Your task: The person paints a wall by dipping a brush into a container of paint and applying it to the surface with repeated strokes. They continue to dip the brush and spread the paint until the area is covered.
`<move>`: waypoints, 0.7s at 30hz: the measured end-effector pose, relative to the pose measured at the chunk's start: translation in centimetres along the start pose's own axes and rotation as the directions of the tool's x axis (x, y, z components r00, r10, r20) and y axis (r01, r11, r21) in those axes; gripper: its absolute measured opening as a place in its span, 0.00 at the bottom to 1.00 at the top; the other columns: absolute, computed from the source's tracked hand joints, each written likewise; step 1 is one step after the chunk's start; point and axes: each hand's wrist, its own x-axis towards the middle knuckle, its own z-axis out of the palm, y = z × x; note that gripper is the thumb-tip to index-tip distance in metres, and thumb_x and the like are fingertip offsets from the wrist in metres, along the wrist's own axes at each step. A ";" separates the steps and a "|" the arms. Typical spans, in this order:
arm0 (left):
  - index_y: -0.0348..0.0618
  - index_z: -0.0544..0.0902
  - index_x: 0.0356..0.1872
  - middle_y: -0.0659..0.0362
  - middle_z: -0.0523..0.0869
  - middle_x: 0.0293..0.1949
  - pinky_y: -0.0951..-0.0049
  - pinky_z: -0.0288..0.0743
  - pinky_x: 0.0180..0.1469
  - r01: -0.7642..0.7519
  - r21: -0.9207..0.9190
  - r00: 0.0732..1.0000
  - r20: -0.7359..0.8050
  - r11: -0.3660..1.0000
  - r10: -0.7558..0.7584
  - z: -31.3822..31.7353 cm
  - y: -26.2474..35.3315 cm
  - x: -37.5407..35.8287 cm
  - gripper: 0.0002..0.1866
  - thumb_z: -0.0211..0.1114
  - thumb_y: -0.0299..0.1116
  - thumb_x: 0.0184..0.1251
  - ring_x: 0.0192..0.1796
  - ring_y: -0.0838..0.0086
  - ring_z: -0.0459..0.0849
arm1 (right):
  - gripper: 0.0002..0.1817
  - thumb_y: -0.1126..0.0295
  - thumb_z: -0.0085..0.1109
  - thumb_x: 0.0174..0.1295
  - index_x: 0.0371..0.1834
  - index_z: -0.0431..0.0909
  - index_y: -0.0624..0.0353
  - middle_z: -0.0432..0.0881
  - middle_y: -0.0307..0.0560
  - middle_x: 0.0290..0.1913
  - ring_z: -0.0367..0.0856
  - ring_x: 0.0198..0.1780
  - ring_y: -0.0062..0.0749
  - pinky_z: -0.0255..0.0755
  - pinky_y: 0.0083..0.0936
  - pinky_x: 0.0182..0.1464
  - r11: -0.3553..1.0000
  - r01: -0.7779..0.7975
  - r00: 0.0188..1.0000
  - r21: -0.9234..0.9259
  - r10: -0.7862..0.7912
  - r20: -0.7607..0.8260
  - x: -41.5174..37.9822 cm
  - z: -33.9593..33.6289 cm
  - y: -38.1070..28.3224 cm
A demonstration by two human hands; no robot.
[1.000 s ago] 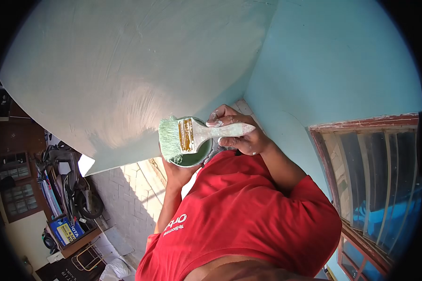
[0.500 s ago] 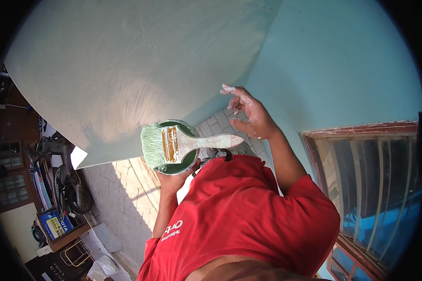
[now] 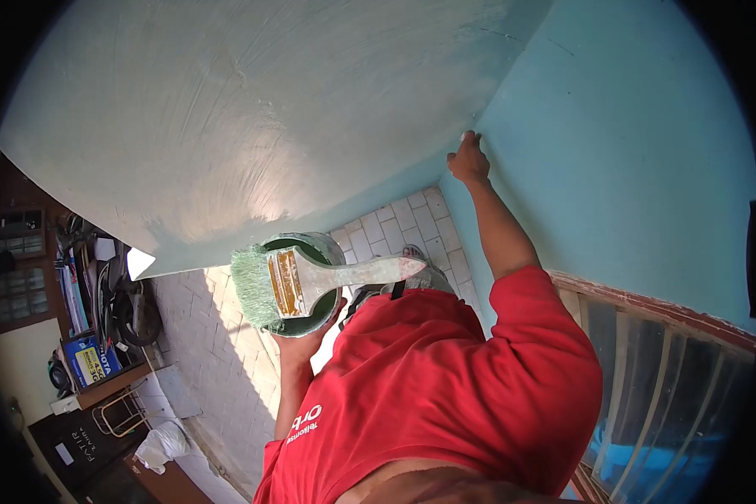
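My left hand [image 3: 306,343] grips a round paint pot [image 3: 334,249] from below, with green paint inside. Across the pot's mouth lies a wide paintbrush [image 3: 336,276], its green-coated bristles hanging past the left rim and its pale, paint-smeared handle pointing right. Reaching forward, my right hand [image 3: 469,160] is at the corner where the grey-green wall [image 3: 252,109] meets the blue wall [image 3: 630,151]. Its fingers are partly bent and apart, seemingly touching the surface, and no tool shows in them.
A barred window [image 3: 647,370] with a worn red-brown frame is at my right. Paving tiles [image 3: 227,370] cover the ground. To the left stand a motorcycle wheel [image 3: 136,315], a blue and yellow box [image 3: 91,359], a metal rack [image 3: 124,413] and a white bag [image 3: 161,445].
My right hand has moved up and forward from beside the brush handle to the wall corner. The pot and brush have shifted slightly left and down in view.
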 end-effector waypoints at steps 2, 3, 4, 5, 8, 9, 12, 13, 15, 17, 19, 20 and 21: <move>0.34 0.85 0.62 0.55 0.91 0.56 0.66 0.84 0.61 -0.002 0.038 0.999 -0.035 0.999 0.003 0.0 -0.2 -0.6 0.35 0.90 0.27 0.51 0.56 0.69 0.90 | 0.31 0.65 0.69 0.66 0.69 0.70 0.61 0.77 0.68 0.75 0.91 0.58 0.58 0.86 0.45 0.59 0.965 -0.101 0.929 0.243 0.004 0.371 -2.1 3.9 2.0; 0.34 0.85 0.62 0.55 0.91 0.56 0.66 0.84 0.61 -0.015 0.075 0.999 -0.049 0.997 0.019 0.0 -0.5 -1.0 0.35 0.90 0.28 0.51 0.56 0.69 0.90 | 0.32 0.63 0.70 0.66 0.71 0.71 0.61 0.82 0.66 0.70 0.91 0.57 0.56 0.85 0.44 0.59 0.961 0.026 0.914 0.275 -0.134 0.383 -4.8 4.1 1.7; 0.36 0.85 0.62 0.55 0.92 0.56 0.67 0.84 0.61 0.025 0.061 0.997 -0.071 0.998 -0.021 0.1 -1.7 -1.3 0.35 0.91 0.28 0.50 0.56 0.69 0.90 | 0.34 0.62 0.72 0.66 0.73 0.71 0.62 0.87 0.64 0.64 0.92 0.57 0.54 0.84 0.43 0.60 0.939 0.146 0.880 0.311 -0.267 0.392 -7.8 3.7 1.3; 0.37 0.85 0.63 0.56 0.91 0.57 0.67 0.84 0.61 0.009 0.025 0.992 -0.123 1.000 -0.006 0.3 -1.0 -1.7 0.36 0.90 0.28 0.50 0.56 0.69 0.89 | 0.35 0.60 0.74 0.66 0.73 0.71 0.61 0.87 0.62 0.63 0.92 0.54 0.49 0.84 0.41 0.58 0.889 0.121 0.820 0.441 -0.340 0.461 -10.0 3.7 0.6; 0.41 0.90 0.59 0.59 0.93 0.57 0.67 0.84 0.61 0.063 0.080 0.990 -0.135 0.995 -0.052 -0.4 -2.5 -1.9 0.33 0.93 0.38 0.50 0.57 0.69 0.91 | 0.43 0.56 0.82 0.63 0.77 0.71 0.61 0.89 0.51 0.60 0.84 0.40 0.25 0.82 0.28 0.49 0.680 -0.022 0.618 0.733 -0.567 0.544 -17.5 -1.1 -3.6; 0.42 0.91 0.59 0.60 0.93 0.59 0.67 0.83 0.62 0.119 -0.104 0.986 -0.101 0.987 -0.129 -0.6 -1.0 -1.6 0.32 0.92 0.41 0.53 0.58 0.70 0.91 | 0.48 0.54 0.85 0.60 0.79 0.69 0.62 0.88 0.51 0.59 0.83 0.40 0.25 0.82 0.27 0.49 0.647 -0.035 0.582 0.762 -0.607 0.542 -19.4 -2.7 -5.0; 0.42 0.89 0.61 0.59 0.93 0.60 0.66 0.82 0.64 0.124 -0.074 0.992 0.000 0.989 -0.125 -1.8 -1.4 -0.6 0.34 0.91 0.44 0.53 0.61 0.69 0.90 | 0.62 0.57 0.92 0.50 0.86 0.60 0.58 0.81 0.46 0.56 0.77 0.42 0.25 0.79 0.27 0.49 0.391 0.078 0.580 0.917 -0.766 0.277 -23.5 -7.6 -8.3; 0.39 0.87 0.62 0.57 0.92 0.59 0.65 0.84 0.63 0.083 0.038 0.996 0.004 0.996 -0.084 -2.2 -2.3 -0.4 0.34 0.90 0.35 0.52 0.60 0.69 0.90 | 0.66 0.58 0.93 0.48 0.88 0.58 0.56 0.78 0.46 0.56 0.76 0.42 0.26 0.78 0.28 0.49 0.290 0.114 0.577 0.950 -0.798 0.175 -24.3 -9.0 -9.3; 0.36 0.85 0.64 0.54 0.91 0.59 0.65 0.85 0.62 0.030 0.152 0.999 0.015 0.988 -0.033 -3.0 -4.4 0.0 0.35 0.89 0.26 0.51 0.59 0.68 0.89 | 0.64 0.60 0.93 0.47 0.88 0.61 0.54 0.75 0.46 0.57 0.75 0.43 0.27 0.77 0.30 0.50 0.158 0.178 0.590 0.971 -0.807 0.022 -25.0 -10.8 -11.2; 0.37 0.87 0.62 0.55 0.92 0.58 0.64 0.85 0.61 -0.014 0.243 0.997 0.074 0.970 -0.004 -4.2 -6.3 0.6 0.33 0.89 0.27 0.52 0.58 0.69 0.90 | 0.63 0.61 0.93 0.46 0.87 0.64 0.53 0.73 0.46 0.58 0.74 0.43 0.27 0.77 0.31 0.51 0.015 0.251 0.594 0.968 -0.792 -0.141 -25.8 -11.7 -13.0; 0.36 0.87 0.61 0.55 0.92 0.57 0.64 0.86 0.60 -0.122 0.207 0.989 0.105 0.971 0.101 -5.1 -6.5 1.3 0.32 0.88 0.25 0.51 0.56 0.68 0.91 | 0.52 0.64 0.91 0.49 0.81 0.75 0.52 0.70 0.46 0.58 0.73 0.44 0.29 0.77 0.31 0.52 -0.112 0.539 0.470 0.835 -0.783 -0.408 -26.1 -12.3 -14.5; 0.36 0.88 0.60 0.55 0.93 0.57 0.65 0.86 0.59 -0.137 0.106 0.983 0.138 0.985 0.122 -5.6 -6.8 1.6 0.31 0.87 0.24 0.52 0.55 0.68 0.91 | 0.52 0.64 0.91 0.49 0.81 0.75 0.52 0.70 0.46 0.58 0.73 0.44 0.29 0.77 0.31 0.52 -0.108 0.553 0.469 0.826 -0.779 -0.416 -26.6 -12.5 -14.9; 0.36 0.88 0.59 0.55 0.93 0.56 0.65 0.86 0.59 -0.147 0.002 0.975 0.170 0.989 0.145 -6.0 -6.8 2.0 0.29 0.87 0.24 0.52 0.55 0.68 0.92 | 0.45 0.63 0.89 0.52 0.76 0.79 0.54 0.71 0.47 0.61 0.74 0.44 0.30 0.77 0.31 0.51 -0.114 0.572 0.450 0.812 -0.784 -0.427 -27.2 -12.7 -15.3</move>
